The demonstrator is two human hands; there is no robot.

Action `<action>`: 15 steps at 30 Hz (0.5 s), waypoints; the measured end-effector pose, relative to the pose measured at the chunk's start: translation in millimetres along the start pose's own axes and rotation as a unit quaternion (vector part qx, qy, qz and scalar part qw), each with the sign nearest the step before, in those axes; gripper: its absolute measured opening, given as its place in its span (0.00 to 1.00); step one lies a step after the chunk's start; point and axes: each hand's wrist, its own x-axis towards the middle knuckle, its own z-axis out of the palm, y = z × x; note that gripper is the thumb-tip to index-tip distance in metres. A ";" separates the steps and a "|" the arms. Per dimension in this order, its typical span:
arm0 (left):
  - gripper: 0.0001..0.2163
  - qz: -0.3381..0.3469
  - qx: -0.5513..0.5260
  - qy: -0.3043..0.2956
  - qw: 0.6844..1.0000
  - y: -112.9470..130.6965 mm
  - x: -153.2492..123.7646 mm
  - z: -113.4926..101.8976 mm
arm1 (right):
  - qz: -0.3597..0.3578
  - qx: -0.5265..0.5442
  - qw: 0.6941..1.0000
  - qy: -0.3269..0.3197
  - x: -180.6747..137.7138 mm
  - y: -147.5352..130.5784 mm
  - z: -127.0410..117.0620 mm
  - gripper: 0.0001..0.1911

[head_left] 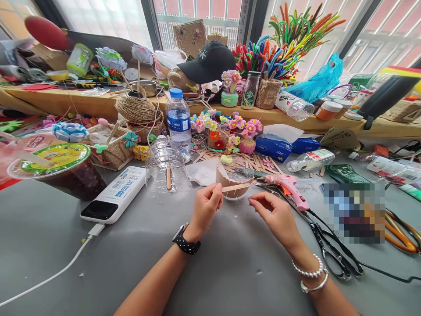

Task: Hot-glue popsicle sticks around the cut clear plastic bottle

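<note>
My left hand (207,206), wearing a dotted watch strap, pinches a flat wooden craft stick (236,188) that points right. Just behind that stick sits a clear plastic bowl (245,175), its side partly lined with upright wooden strips (222,176). My right hand (272,215), with bracelets at the wrist, hovers to the right of the stick's end. Its thumb and fingertips are drawn together; whether something tiny is between them I cannot make out. A pink glue gun (289,186) lies to the right behind this hand, near black-handled scissors (335,252).
Many loose wooden sticks (210,154) lie behind the bowl. At left are a cut plastic bottle (164,169), a white power bank (115,197) with a cable, and a lidded drink cup (75,182). A water bottle (178,120) stands behind. Orange-handled pliers (399,230) lie far right.
</note>
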 end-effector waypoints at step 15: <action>0.18 0.046 0.094 -0.099 0.990 -3.0 -2.8 3.9 | -0.133 -0.082 0.985 0.079 -1.4 0.2 -2.0 0.15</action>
